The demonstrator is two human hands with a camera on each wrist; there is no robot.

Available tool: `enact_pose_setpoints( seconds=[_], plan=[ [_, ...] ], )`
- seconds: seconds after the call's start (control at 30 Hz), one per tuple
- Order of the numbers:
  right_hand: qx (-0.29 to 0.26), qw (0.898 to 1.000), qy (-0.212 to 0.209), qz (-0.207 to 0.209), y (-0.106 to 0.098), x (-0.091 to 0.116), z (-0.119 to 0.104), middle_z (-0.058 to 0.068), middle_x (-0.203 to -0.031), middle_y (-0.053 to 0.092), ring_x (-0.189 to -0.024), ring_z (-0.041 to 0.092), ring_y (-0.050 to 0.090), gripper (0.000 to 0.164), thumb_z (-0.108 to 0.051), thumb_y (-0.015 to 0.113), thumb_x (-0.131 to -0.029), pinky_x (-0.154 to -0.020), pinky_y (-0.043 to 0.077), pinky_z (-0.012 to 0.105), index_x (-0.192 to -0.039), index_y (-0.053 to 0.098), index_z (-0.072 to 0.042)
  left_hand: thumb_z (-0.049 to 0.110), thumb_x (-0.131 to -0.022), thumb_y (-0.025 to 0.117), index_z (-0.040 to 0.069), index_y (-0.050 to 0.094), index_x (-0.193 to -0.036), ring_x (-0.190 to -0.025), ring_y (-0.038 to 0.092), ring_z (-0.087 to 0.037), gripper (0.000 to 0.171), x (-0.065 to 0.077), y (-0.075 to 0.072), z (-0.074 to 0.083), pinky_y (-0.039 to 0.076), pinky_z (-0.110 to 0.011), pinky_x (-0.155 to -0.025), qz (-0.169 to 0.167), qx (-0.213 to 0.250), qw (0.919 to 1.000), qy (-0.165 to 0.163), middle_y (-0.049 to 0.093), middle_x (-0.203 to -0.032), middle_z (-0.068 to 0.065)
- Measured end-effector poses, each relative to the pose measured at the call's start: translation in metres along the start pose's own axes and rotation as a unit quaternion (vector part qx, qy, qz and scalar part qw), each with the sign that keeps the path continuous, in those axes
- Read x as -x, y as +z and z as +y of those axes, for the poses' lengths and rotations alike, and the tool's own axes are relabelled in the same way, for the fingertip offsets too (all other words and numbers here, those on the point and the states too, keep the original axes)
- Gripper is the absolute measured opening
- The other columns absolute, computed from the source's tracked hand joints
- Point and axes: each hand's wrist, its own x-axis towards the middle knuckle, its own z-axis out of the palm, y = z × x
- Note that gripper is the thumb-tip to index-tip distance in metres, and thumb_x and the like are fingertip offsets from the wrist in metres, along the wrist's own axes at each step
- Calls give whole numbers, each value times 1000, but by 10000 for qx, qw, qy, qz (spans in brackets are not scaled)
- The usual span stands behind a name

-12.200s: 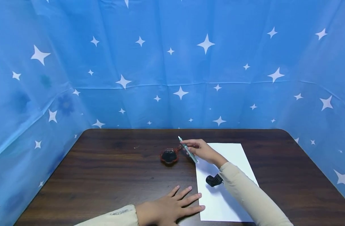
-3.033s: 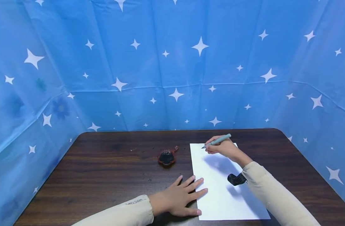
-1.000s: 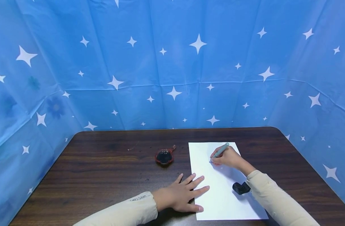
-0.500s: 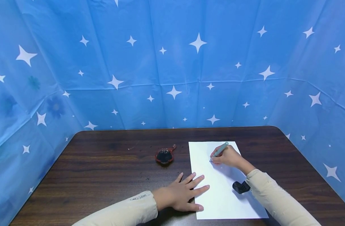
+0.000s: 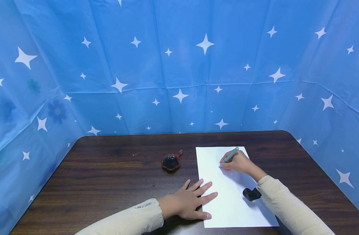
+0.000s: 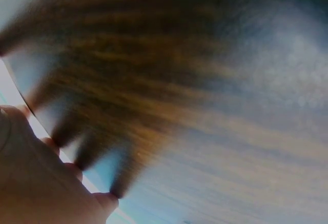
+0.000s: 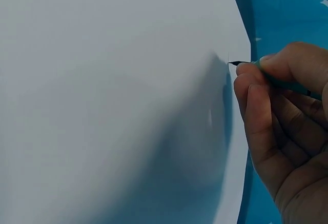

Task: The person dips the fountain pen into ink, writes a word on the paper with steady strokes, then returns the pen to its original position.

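Note:
My right hand (image 5: 240, 162) pinches a pale teal pen (image 5: 230, 154) over the upper part of a white sheet of paper (image 5: 223, 209). In the right wrist view, thumb and fingers are curled round the pen, and its dark pointed tip (image 7: 237, 62) is at the paper's surface. No clear mark can be made out there. My left hand (image 5: 188, 204) lies flat with fingers spread, its fingertips over the sheet's left edge and its palm side over the table. In the left wrist view, that hand (image 6: 36, 172) is partly cut off.
A small red-rimmed dish with dark contents (image 5: 171, 162) stands on the dark wooden table (image 5: 114, 182), left of the sheet. A black device (image 5: 251, 194) sticks out at the right wrist. Blue star-patterned cloth (image 5: 179, 65) hangs behind and at both sides.
Twelve seconds ago the right hand held the pen beside the dish, tilted the other way. It turned the pen, went to the sheet's top, then lower. Over the last second, hardly any movement.

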Motion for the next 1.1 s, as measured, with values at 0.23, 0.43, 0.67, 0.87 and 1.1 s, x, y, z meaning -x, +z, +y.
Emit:
enact_pose_setpoints(
  seconds=[0.23,0.43,0.67,0.87,1.1],
  plan=[
    [-2,9999,104,9,-4,2,2,0,-65,68,-59,10,61,3,-6,72,-83,-56,51,28,-82,72,-2,72,-91,27,51,-3,-148,-147,-9,-16,67,0,0,0,2,-58,-114,-1,-8,10000,-1,-15,-159,15],
    [-17,9995,301,63,-7,4,5,0,-65,68,-58,10,60,3,-6,72,-83,-56,49,28,-83,72,-2,72,-91,26,51,-3,-148,-147,-8,-16,67,-1,1,0,3,-59,-114,31,-38,10000,23,-15,-159,15],
    [-37,9987,485,120,-10,8,7,2,-67,69,-59,11,61,4,-5,72,-83,-58,51,28,-83,73,-1,72,-92,27,51,-3,-148,-147,-8,-16,67,0,0,0,2,-59,-114,35,32,10000,40,-14,-159,15],
    [-44,9981,612,114,-13,10,8,2,-67,69,-61,11,62,5,-6,73,-83,-59,51,28,-84,73,-2,72,-91,27,52,-2,-148,-147,-8,-15,66,1,-1,0,2,-58,-114,2,82,10000,23,-14,-159,16],
    [-42,9973,715,136,-16,11,9,2,-67,69,-60,11,63,5,-6,72,-83,-59,51,27,-85,73,-2,71,-92,28,51,-1,-148,-147,-8,-16,67,1,-2,1,0,-59,-114,-20,179,9998,22,-14,-159,16]
  ],
)
